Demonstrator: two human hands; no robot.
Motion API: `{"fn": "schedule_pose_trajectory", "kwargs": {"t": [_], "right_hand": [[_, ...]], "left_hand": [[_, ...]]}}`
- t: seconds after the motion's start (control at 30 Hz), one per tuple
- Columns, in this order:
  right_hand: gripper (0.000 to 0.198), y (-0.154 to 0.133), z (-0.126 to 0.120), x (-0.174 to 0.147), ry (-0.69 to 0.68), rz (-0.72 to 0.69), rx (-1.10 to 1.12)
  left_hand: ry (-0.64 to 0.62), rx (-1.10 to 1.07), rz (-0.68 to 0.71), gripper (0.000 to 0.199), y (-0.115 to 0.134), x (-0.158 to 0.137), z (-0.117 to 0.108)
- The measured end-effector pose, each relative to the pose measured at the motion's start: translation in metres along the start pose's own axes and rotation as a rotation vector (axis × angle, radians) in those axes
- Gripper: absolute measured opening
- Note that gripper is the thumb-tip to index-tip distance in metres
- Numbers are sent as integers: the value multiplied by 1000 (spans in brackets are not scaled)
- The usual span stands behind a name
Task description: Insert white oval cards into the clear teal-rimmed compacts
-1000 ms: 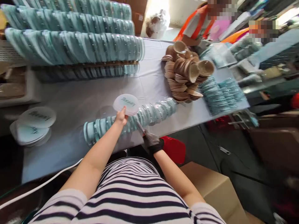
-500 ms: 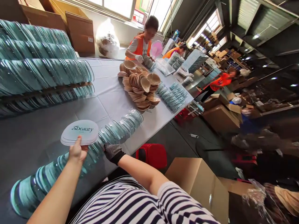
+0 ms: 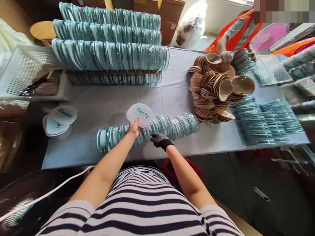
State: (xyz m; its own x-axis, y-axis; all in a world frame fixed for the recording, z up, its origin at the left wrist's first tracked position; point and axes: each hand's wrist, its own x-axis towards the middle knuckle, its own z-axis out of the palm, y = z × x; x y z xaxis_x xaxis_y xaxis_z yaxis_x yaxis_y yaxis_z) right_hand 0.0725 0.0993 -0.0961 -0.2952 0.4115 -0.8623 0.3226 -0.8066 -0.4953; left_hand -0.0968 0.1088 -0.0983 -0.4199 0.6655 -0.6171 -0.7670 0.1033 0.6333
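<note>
My left hand [image 3: 134,128], bare, grips a small stack of white rounded cards [image 3: 139,115] printed "beauty", thumb on top. The cards are held over a long row of clear, teal-tinted rounded plastic pieces [image 3: 182,126] standing on edge on the table. Against the near side of that row is my right hand [image 3: 161,141], in a black dotted glove with bare fingertips. Its fingers are drawn together, and whatever they may hold is hidden. More printed cards [image 3: 62,114] lie in a loose pile at the table's left end.
Tiered rows of teal plastic pieces [image 3: 110,54] stand at the back of the table [image 3: 98,98]. Tan, shell-like pieces [image 3: 221,88] are heaped at the right, beside more teal stacks [image 3: 256,121]. A white basket [image 3: 14,72] sits left. Across the table, a gloved hand [image 3: 226,56] reaches the heap.
My view has swung left and down, bringing the basket and card pile into sight. Both hands stay at the row, the left still holding the cards. The co-worker's gloved hand is now at the tan heap.
</note>
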Motion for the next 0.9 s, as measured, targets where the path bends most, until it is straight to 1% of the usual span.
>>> {"fn": "schedule_pose_trajectory", "kwargs": {"t": [0.03, 0.07, 0.1, 0.13, 0.17, 0.23, 0.3, 0.37, 0.4, 0.43, 0.5, 0.53, 0.57, 0.63, 0.67, 0.7, 0.73, 0.77, 0.83, 0.9], "right_hand": [[12, -10, -1, -6, 218, -235, -266], [15, -20, -1, -11, 399, -444, -433], [24, -29, -1, -15, 535, -619, -517], [34, -36, 0, -18, 626, -743, -557], [43, -42, 2, -20, 668, -817, -584], [53, -46, 11, -21, 687, -881, -668], [54, -41, 29, -20, 700, -930, -771], [53, -32, 54, -18, 695, -985, -794], [50, -27, 67, -17, 674, -979, -769], [46, -23, 77, -14, 641, -944, -721], [41, -18, 89, -11, 614, -852, -572], [40, -15, 88, -11, 651, -825, -488], [40, -12, 84, -13, 727, -818, -413], [42, 3, 68, -26, 919, -828, -359], [43, 15, 60, -35, 1000, -820, -398], [43, 29, 53, -46, 1042, -800, -477], [42, 46, 49, -56, 1045, -767, -586], [41, 64, 49, -65, 1016, -726, -707], [38, 96, 57, -77, 905, -632, -929], [36, 115, 72, -80, 804, -549, -1078]], "left_hand": [[-9, -5, -8, 32, 1, -1, -1], [-22, -5, -23, 31, 2, -3, -2], [-43, 2, -42, 30, 3, -6, -4], [-75, 15, -63, 29, 4, -9, -7], [-114, 33, -82, 28, 6, -12, -11], [-176, 75, -90, 28, 10, -18, -21], [-187, 116, -56, 28, 15, -22, -34], [-159, 168, -31, 29, 21, -24, -47], [-151, 195, -38, 29, 24, -24, -52], [-153, 217, -56, 29, 26, -24, -57], [-174, 215, -96, 30, 32, -23, -63], [-179, 190, -105, 31, 35, -22, -64], [-172, 156, -105, 31, 38, -20, -64], [-131, 82, -82, 33, 46, -13, -61], [-106, 50, -70, 34, 49, -9, -60], [-86, 25, -63, 35, 52, -5, -58], [-71, 6, -65, 37, 55, -1, -56], [-64, -8, -74, 38, 56, 2, -55], [-55, -23, -110, 40, 57, 6, -54], [-65, -27, -137, 41, 55, 7, -55]]}}
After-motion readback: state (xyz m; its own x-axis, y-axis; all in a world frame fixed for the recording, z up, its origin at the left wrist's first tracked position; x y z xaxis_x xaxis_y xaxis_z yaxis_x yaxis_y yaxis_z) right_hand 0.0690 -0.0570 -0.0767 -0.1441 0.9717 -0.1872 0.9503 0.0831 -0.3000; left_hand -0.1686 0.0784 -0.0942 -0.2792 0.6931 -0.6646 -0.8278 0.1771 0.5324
